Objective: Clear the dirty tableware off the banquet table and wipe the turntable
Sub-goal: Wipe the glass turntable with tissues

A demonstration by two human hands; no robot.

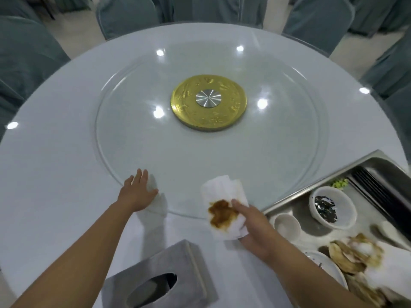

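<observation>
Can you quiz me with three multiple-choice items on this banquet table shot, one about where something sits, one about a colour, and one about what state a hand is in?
1. Where does the metal tray stand?
A. at the right edge of the table
B. on the middle of the turntable
C. on a chair

2. What colour is the stain on the tissue?
A. green
B. brown
C. blue

3. What is the left hand doing?
A. gripping a bowl
B. pulling a tissue from the box
C. resting flat with straight fingers on the turntable rim

Answers:
1 A, the metal tray holding bowls lies at the right edge of the table.
2 B, the tissue held by the right hand bears a brown smear.
3 C, the left hand lies open on the edge of the glass turntable.
</observation>
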